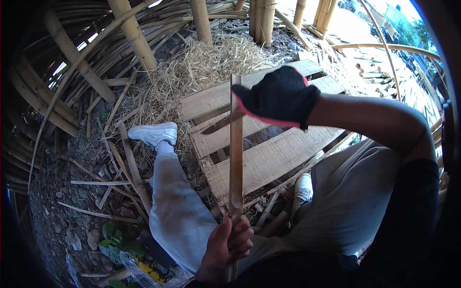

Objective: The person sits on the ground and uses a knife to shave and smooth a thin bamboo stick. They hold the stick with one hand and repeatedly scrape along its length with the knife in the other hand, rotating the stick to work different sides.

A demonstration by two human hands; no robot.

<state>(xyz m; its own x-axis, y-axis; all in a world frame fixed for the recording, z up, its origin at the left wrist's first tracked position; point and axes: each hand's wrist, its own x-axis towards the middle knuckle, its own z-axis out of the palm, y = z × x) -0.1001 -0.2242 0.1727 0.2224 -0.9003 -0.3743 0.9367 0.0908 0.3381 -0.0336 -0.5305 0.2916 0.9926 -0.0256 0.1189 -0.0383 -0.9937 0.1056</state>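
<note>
A split bamboo strip (pixel 236 163) stands lengthwise in front of me, its far end over the slatted wooden pallet (pixel 283 152). My bare left hand (pixel 229 245) is closed around its near end, close to my lap. In a black and pink work glove, my right hand (pixel 278 96) is closed at the strip's far part. From that fist a knife (pixel 217 125) sticks out to the left, its dark blade crossing the strip. The glove hides the knife's handle. Whether the edge bites into the bamboo, I cannot tell.
Dry shavings (pixel 201 65) are heaped beyond the pallet. Upright bamboo poles (pixel 133 36) and stacked canes line the back left. Loose bamboo pieces (pixel 137 173) lie beside my left leg, near a green plant (pixel 111 242) and clear plastic (pixel 139 269). Cut bamboo (pixel 377 74) lies at far right.
</note>
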